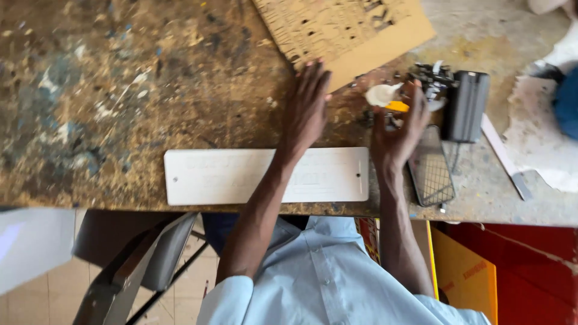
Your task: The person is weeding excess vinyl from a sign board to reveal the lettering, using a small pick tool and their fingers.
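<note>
My left hand (pixel 307 105) lies flat and open on the paint-stained workbench (pixel 120 90), its fingertips at the edge of a brown cardboard sheet with cut-out shapes (pixel 349 27). My left wrist crosses a long white rectangular plaque (pixel 229 176) with a small hole near each end. My right hand (pixel 397 129) is just to the right, fingers curled around a small white piece (pixel 382 94), with a little yellow-orange bit (pixel 397 106) beside it. Small dark bits lie scattered under that hand.
A dark grey box-shaped device (pixel 466 105) stands to the right of my right hand, with tangled black parts (pixel 430 75) behind it. A flat dark object with a grid pattern (pixel 430 168) lies near the bench edge. A thin strip (pixel 503 156) lies farther right. A chair (pixel 138 259) stands below left.
</note>
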